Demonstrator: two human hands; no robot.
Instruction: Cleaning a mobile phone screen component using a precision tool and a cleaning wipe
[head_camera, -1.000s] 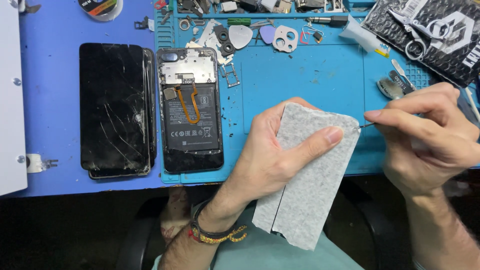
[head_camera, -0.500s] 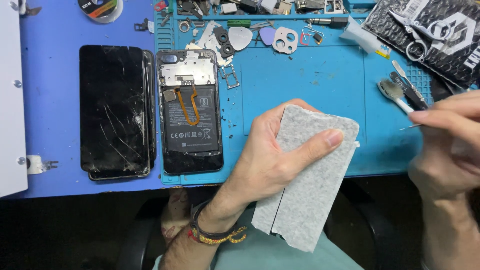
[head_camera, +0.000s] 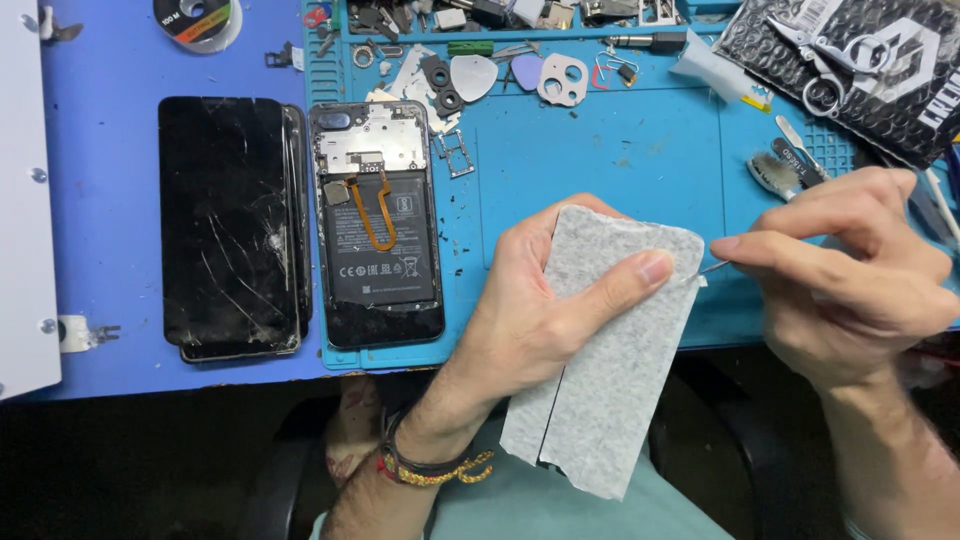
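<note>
Right hand (head_camera: 850, 270) has returned from the right edge of the mat toward the grey sheet (head_camera: 605, 350), fingers pinched closed on a thin metal tool (head_camera: 712, 267) whose tip now sits at the sheet's upper right corner. Left hand (head_camera: 540, 310) holds that sheet as before, thumb pressed flat across its top and fingers curled behind, over the near edge of the blue mat (head_camera: 600, 150). An opened phone (head_camera: 378, 235) lies on the mat's left part, just beside a cracked screen (head_camera: 230, 225) on the table.
</note>
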